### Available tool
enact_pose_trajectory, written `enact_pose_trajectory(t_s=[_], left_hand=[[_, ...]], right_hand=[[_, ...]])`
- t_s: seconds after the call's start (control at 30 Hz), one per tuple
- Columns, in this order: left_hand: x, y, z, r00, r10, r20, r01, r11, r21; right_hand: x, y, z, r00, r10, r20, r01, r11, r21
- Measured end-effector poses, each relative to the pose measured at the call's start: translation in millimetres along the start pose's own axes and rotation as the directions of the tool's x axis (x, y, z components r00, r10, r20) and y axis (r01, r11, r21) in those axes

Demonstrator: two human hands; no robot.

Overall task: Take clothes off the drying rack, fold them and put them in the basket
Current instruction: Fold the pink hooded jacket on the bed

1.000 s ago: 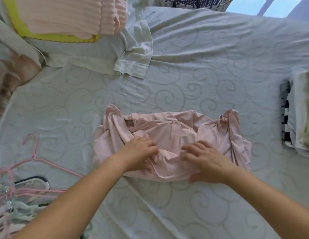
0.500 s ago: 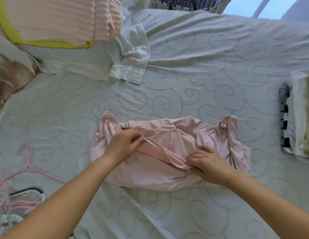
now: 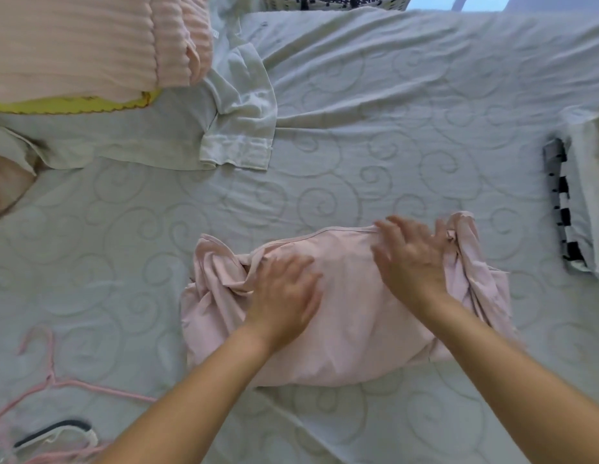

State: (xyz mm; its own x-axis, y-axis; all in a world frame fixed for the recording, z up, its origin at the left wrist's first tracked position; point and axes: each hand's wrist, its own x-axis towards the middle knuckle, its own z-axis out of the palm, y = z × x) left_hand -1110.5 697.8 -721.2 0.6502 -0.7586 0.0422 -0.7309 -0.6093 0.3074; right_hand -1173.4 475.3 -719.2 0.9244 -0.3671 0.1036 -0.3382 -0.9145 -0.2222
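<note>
Because the pink garment (image 3: 351,326) lies close in front of the person, both forearms reach only a short way over the swirl-patterned bedsheet (image 3: 408,105) to it. Nearest of all, at the lower left, a pink hanger (image 3: 50,376) and a black-and-white hanger (image 3: 57,428) lie loose on the sheet, well apart from the work.

The left hand (image 3: 284,296) lies palm-down on the middle of the garment, fingers straight and slightly apart, clamped on nothing. The right hand (image 3: 411,259) is blurred but also flat, its fingers spread, their tips at the piped far edge.

The garment is a half-made bundle: smooth across the centre, bunched and twisted at its left and right ends. It looks thin, limp and very light, so it will probably slump out of its fold if lifted by one edge. Better, I judge, to tuck the loose ends in first, then slide a hand under each end and carry it flat.

Farther off, a white shirt sleeve (image 3: 239,128) trails toward the middle of the bed. A folded stack with a black-and-white striped piece (image 3: 560,209) sits at the right edge. At the far left lies a pink ribbed textile (image 3: 90,38) over something yellow. The woven basket (image 3: 328,0) shows just beyond the bed's far edge, so the carry is a long reach forward.
</note>
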Motion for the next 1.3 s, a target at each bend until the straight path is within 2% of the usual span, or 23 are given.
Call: enact_pose_trajectory(t_s=[0.03, 0.07, 0.13, 0.23, 0.3, 0.37, 0.43, 0.5, 0.53, 0.6, 0.63, 0.67, 0.7, 0.77, 0.8, 0.87, 0.93, 0.97, 1.07, 1.13, 1.17, 1.23, 1.3], left_hand=[[-10.2, 0.7, 8.8, 0.992, 0.044, 0.12, -0.052, 0.997, 0.061], [-19.5, -2.7, 16.0, 0.974, 0.009, 0.227, -0.038, 0.992, 0.122], [-32.8, -16.0, 24.8, 0.93, -0.164, 0.33, 0.099, 0.973, 0.207], [-44.3, -26.2, 18.6, 0.873, -0.371, 0.318, 0.321, 0.926, 0.2], [-53.7, -27.4, 9.9, 0.833, -0.488, 0.262, 0.476, 0.872, 0.11], [-68.4, -34.4, 3.1, 0.772, -0.627, 0.104, 0.632, 0.774, -0.031], [-86.1, -48.4, -4.2, 0.638, -0.77, -0.019, 0.758, 0.632, -0.162], [-96.9, -61.4, -11.3, 0.488, -0.871, 0.046, 0.854, 0.466, -0.231], [-99.2, -66.6, -12.6, 0.448, -0.889, 0.097, 0.885, 0.425, -0.191], [-98.7, -75.0, -14.4, 0.468, -0.87, 0.153, 0.883, 0.464, -0.063], [-98.2, -79.1, -14.4, 0.489, -0.86, 0.146, 0.872, 0.485, -0.062], [-98.1, -82.8, -16.1, 0.49, -0.865, 0.113, 0.871, 0.478, -0.119], [-99.8, -87.2, -18.5, 0.455, -0.888, 0.063, 0.875, 0.433, -0.216], [-111.4, -97.1, -23.2, 0.299, -0.954, 0.0, 0.889, 0.279, -0.364], [-119.4, -101.2, -23.8, 0.241, -0.971, 0.016, 0.897, 0.216, -0.385], [-132.8, -104.5, -23.1, 0.175, -0.977, 0.121, 0.929, 0.123, -0.35], [-136.0, -100.4, -23.4, 0.163, -0.973, 0.163, 0.926, 0.094, -0.365], [-133.7, -96.3, -24.4, 0.175, -0.971, 0.161, 0.911, 0.098, -0.401], [-119.9, -85.4, -25.9, 0.207, -0.949, 0.238, 0.876, 0.071, -0.478], [-109.7, -82.4, -26.4, 0.153, -0.927, 0.341, 0.875, -0.034, -0.484], [-106.0, -82.2, -27.4, 0.12, -0.911, 0.395, 0.867, -0.098, -0.489], [-97.6, -77.2, -32.3, 0.143, -0.867, 0.477, 0.827, -0.16, -0.539], [-92.2, -72.0, -35.7, 0.204, -0.877, 0.435, 0.839, -0.072, -0.539]], right_hand=[[-14.1, -8.2, 0.6, 0.995, -0.097, -0.011, 0.098, 0.995, 0.023], [-29.8, -16.1, 1.8, 0.982, -0.189, 0.004, 0.188, 0.981, 0.05], [-59.7, -27.1, 7.9, 0.953, -0.266, 0.147, 0.256, 0.963, 0.08], [-85.9, -31.4, 23.9, 0.867, -0.175, 0.466, 0.212, 0.977, -0.026], [-86.1, -34.1, 30.3, 0.821, -0.103, 0.561, 0.181, 0.98, -0.084], [-80.7, -42.5, 28.8, 0.814, -0.049, 0.579, 0.134, 0.985, -0.105], [-76.2, -51.5, 26.0, 0.822, -0.007, 0.569, 0.084, 0.99, -0.109], [-73.9, -58.4, 23.4, 0.835, 0.023, 0.55, 0.03, 0.996, -0.087], [-73.2, -61.5, 22.1, 0.839, 0.03, 0.543, 0.009, 0.998, -0.07], [-73.2, -64.7, 22.9, 0.853, 0.023, 0.521, 0.003, 0.999, -0.05], [-72.0, -65.6, 23.4, 0.858, 0.015, 0.513, 0.014, 0.998, -0.053], [-70.7, -66.3, 23.5, 0.859, 0.013, 0.511, 0.022, 0.998, -0.061], [-69.6, -65.7, 23.8, 0.858, 0.016, 0.514, 0.027, 0.997, -0.076], [-66.6, -62.6, 23.4, 0.839, 0.034, 0.543, 0.035, 0.993, -0.116], [-64.8, -60.9, 22.6, 0.829, 0.047, 0.557, 0.027, 0.992, -0.123], [-62.4, -63.8, 19.5, 0.863, 0.057, 0.503, -0.017, 0.996, -0.082], [-56.2, -73.4, 16.8, 0.924, 0.056, 0.379, -0.073, 0.997, 0.029], [-49.7, -78.6, 17.3, 0.931, 0.046, 0.362, -0.078, 0.994, 0.074], [-23.1, -85.5, 32.0, 0.866, 0.009, 0.5, -0.081, 0.989, 0.123], [-4.1, -85.6, 40.6, 0.835, 0.039, 0.548, -0.14, 0.98, 0.143], [2.9, -85.8, 40.9, 0.847, 0.049, 0.53, -0.165, 0.971, 0.174], [4.4, -86.9, 36.4, 0.901, 0.087, 0.424, -0.21, 0.945, 0.253], [-10.3, -91.1, 25.1, 0.956, 0.136, 0.261, -0.222, 0.915, 0.336]])
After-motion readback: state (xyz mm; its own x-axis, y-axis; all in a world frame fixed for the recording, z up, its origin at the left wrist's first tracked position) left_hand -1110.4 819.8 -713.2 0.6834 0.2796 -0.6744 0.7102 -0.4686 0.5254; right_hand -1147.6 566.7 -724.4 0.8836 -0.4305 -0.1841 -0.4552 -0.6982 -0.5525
